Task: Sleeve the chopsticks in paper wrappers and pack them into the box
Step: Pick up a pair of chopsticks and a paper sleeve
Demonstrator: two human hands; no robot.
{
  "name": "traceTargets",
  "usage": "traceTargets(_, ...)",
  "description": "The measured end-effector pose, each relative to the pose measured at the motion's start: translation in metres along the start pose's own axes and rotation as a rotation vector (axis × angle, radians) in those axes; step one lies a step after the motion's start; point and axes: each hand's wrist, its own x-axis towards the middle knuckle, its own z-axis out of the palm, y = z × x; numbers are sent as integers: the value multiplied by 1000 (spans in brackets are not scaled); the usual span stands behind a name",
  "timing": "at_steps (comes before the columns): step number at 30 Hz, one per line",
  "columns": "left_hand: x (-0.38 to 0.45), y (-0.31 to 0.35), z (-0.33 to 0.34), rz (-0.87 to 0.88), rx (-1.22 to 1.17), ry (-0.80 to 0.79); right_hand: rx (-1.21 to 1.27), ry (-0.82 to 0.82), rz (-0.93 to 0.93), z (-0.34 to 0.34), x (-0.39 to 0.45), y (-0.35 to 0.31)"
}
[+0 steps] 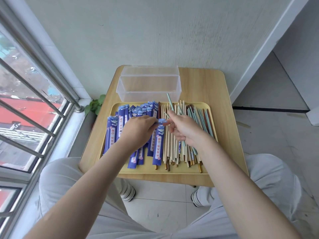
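Right hand (183, 128) grips a pair of pale teal chopsticks (170, 104) mid-shaft, fingers curled round them; the far ends angle up and away toward the box, the near ends run down past the heel of the hand. Left hand (138, 130) pinches the upper end of one blue paper wrapper (158, 144) between thumb and fingertips, lifting its top edge off the tray. That wrapper's mouth sits just beside the right hand's fingertips; whether the chopstick tips touch the paper cannot be told.

Under both hands lies a yellow tray (172, 170). Its left half holds a pile of blue wrappers (119, 128), overlapping, long axes running away from the person. Its right half holds loose chopsticks (174, 152) in mixed colours: bare wood, teal, dark reddish brown, laid roughly parallel.

Beyond the tray's far edge stands a clear plastic box (148, 90), open, nothing visible inside. Just behind it sits a second clear piece, the lid (150, 70).

Tray, box and lid all rest on a small wooden table (207, 87). A green plant (95, 105) shows at the table's left edge, near the window bars (43, 94).
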Motion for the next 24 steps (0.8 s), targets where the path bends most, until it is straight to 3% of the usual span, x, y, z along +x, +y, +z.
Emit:
traceTargets(2,-2,-3,-2,-115,0,-110,-70,-7,-8,-9,-1,1)
traceTargets(6,-3,-5,-11,-182,-5,-276,-314,-23,-67,-23,-2,-1)
traceTargets(9,-2,-11,-14,-192,34,-277,-521,30,-192,-30,-4,-3)
traceTargets(13,0,-14,-16,-237,62,-295,-573,138,-309,-37,-4,-4)
traceTargets(19,-3,-16,-20,-286,25,-257,-857,328,-359,-36,3,-1)
traceTargets(24,-4,-14,-16,-244,73,-286,-906,336,-388,-28,2,-2)
